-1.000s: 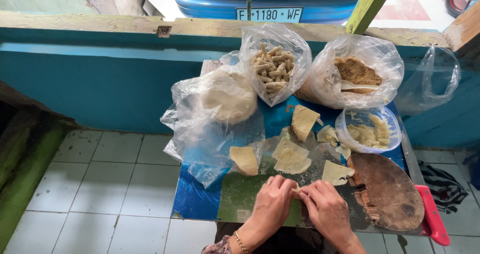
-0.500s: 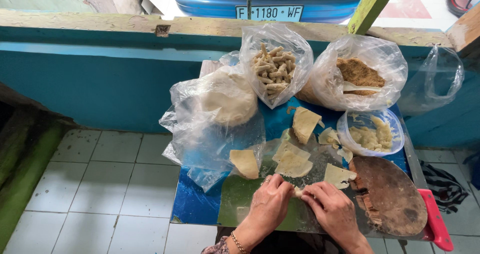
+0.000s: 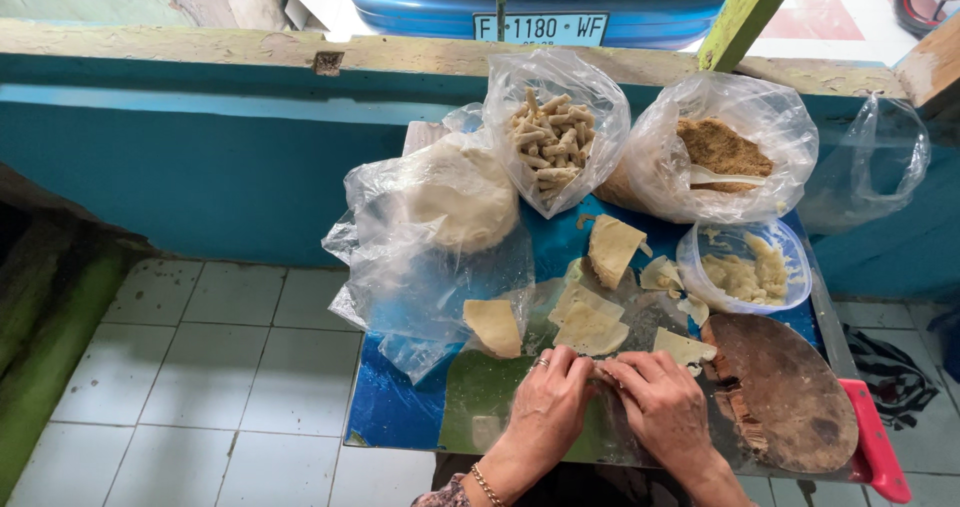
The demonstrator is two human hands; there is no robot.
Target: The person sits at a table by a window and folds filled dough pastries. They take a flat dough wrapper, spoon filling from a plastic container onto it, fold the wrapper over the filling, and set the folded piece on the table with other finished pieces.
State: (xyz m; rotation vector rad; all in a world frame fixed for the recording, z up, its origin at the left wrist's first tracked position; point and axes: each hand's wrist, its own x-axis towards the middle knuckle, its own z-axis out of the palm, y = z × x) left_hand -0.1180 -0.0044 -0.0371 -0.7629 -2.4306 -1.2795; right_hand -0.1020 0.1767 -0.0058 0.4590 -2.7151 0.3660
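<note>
Blue table [image 3: 400,422]; green mat [image 3: 480,397] under the hands; pale yellow wrappers [image 3: 590,322] just beyond them; brown wooden board [image 3: 790,392], red handle [image 3: 875,447] at right.

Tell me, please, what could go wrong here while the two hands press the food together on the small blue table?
1. The round wooden board overhangs the blue table at its right edge; a nudge from the right hand might tip it.
2. The loose plastic sheet lies beside the left hand and could drag the pale wrappers along.

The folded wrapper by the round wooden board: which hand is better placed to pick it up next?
Probably the right hand: the folded wrapper lies just beyond its knuckles, beside the wooden board. The left hand would have to cross over.
</note>
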